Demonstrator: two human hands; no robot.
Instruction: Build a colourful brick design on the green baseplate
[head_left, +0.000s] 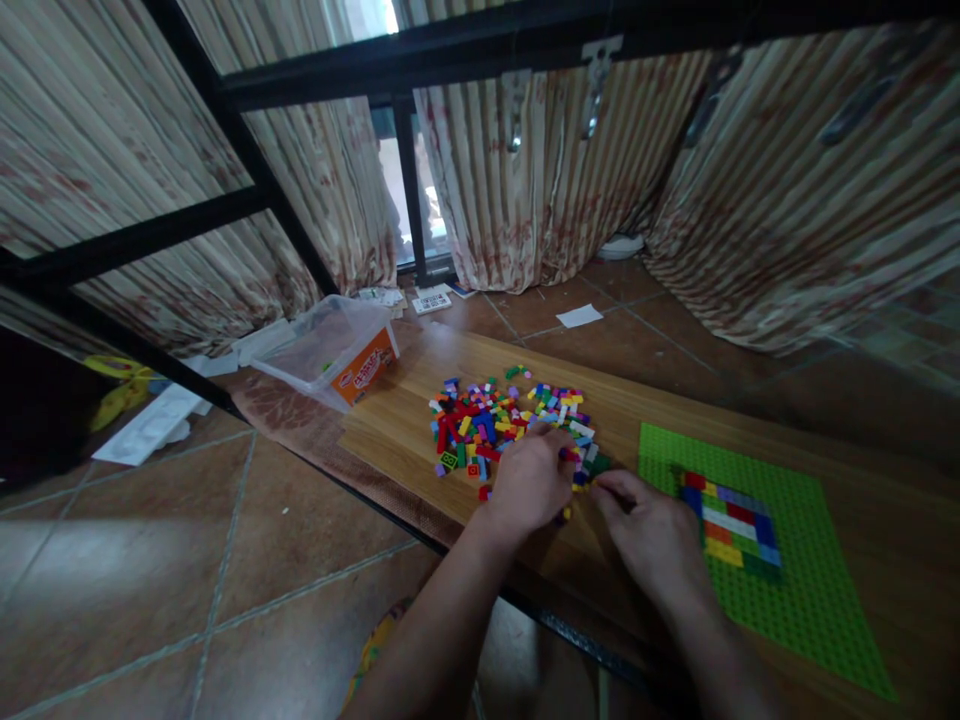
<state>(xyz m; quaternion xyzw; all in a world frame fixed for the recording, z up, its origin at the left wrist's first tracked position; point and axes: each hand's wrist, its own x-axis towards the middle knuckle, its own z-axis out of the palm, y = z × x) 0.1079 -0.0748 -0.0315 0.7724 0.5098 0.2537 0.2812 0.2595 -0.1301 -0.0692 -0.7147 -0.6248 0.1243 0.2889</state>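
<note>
My left hand (532, 475) reaches into the near right part of a pile of toy building bricks (480, 420) in many colours. Its fingers are curled downward, with small bricks by the fingertips; whatever they grip is hidden. Just right of the pile, my right hand (649, 520) has thumb and forefinger pinched together, close to a dark green brick (598, 464). Anything in that pinch is too small to name. A green studded baseplate (817, 560) lies to the right, bearing a flat multicoloured block of joined bricks (731, 522) in rows.
Everything stands on a long wooden board (420, 370). At its far left end is a clear plastic box (322, 345) with an orange label. A dark metal frame (247, 190) and striped curtains (495, 200) rise behind. White paper (579, 316) lies on the tiled floor.
</note>
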